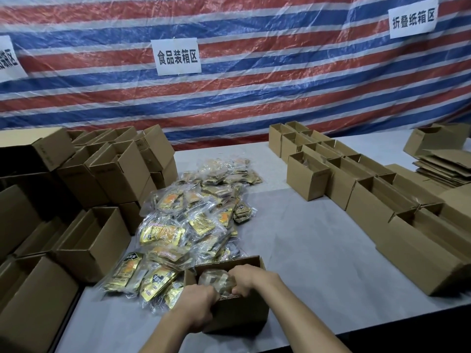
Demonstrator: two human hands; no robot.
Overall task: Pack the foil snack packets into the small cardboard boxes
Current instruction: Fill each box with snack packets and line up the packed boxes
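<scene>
Where the hands meet: inside the open small cardboard box [239, 314], at the near edge of the grey-covered table [318, 250].
Left hand [197, 305]: fingers curled tight at the box's near-left corner, gripping the bundle of packets [214, 280]; whether they also catch the box wall cannot be told.
Right hand [251, 280]: knuckles up and fingers curled down over the right end of the same bundle, holding it inside the box.
Box contents: that bundle of clear-wrapped packets, lying just below the rim.
Loose stock: pile of foil snack packets [188, 225], gold and orange in clear wrap, touching the box's left and far sides; the print is too small to read.
Left of the box: stacked open boxes [109, 171]; their insides are hidden or dark.
Right of the box: rows of open boxes [318, 171], and beyond them flattened cardboard [443, 169].
Behind the box: red, blue and white striped tarpaulin [229, 98].
Writing: middle sign [177, 57] reads 食品装箱区; right sign [413, 20] reads 折叠纸箱区; left sign [7, 59] is cut off.
</scene>
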